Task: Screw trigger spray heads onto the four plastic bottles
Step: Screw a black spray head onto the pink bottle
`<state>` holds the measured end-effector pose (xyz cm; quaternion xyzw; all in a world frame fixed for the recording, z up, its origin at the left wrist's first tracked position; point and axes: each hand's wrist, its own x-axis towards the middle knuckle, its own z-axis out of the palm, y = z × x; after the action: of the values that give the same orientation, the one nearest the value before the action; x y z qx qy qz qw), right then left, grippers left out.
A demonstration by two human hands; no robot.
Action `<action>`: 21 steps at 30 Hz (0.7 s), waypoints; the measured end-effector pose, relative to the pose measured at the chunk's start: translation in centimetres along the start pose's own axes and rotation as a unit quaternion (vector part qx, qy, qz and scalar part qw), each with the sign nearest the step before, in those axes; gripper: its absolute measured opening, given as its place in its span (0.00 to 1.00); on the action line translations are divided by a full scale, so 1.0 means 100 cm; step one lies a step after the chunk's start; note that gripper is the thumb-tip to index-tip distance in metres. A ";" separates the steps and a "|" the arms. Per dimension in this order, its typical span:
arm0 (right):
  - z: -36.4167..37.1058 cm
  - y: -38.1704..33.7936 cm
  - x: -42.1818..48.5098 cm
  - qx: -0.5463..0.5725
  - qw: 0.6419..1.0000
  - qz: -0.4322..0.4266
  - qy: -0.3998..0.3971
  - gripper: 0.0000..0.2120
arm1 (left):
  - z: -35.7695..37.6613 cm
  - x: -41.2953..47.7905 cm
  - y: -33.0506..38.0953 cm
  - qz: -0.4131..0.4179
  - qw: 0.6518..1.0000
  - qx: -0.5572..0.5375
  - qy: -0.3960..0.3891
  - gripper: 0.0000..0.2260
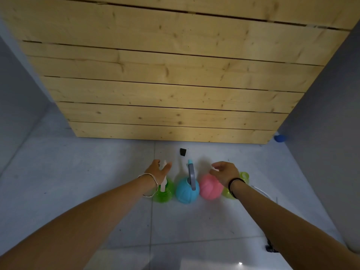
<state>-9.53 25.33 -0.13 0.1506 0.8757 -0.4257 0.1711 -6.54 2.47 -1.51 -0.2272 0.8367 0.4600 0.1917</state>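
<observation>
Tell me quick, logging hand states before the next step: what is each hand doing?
Left hand: open, fingers spread over the green bottle's white spray head, holding nothing.
Right hand: open, above the pink bottle, empty.

green bottle (165, 191), blue bottle (185, 191), pink bottle (210, 189), yellow-green bottle (228, 192), upright row

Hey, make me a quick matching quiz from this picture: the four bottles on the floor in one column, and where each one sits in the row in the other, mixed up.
Column one:
1. blue bottle
2. pink bottle
3. green bottle
4. yellow-green bottle

Column two:
A. far left, below the left hand
B. far right, partly hidden by the right wrist
C. second from left, with a grey trigger head
D. second from right, under the right hand

Pairs: 1-C, 2-D, 3-A, 4-B
</observation>
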 end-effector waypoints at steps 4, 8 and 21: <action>-0.003 0.024 0.002 -0.059 0.998 0.002 -0.008 0.18 | 0.003 -0.001 0.003 0.017 1.000 0.007 0.010 0.31; -0.003 0.033 0.000 -0.098 0.995 -0.031 0.006 0.13 | 0.005 -0.003 0.008 0.039 0.998 0.027 0.038 0.31; -0.099 0.000 -0.032 -0.020 0.990 -0.137 -0.029 0.12 | 0.034 -0.051 0.078 0.295 0.951 0.077 0.043 0.32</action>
<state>-8.38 32.82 6.95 0.0136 0.8910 -0.4316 0.1399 -6.30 10.13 4.79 0.0258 0.9069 0.4196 0.0286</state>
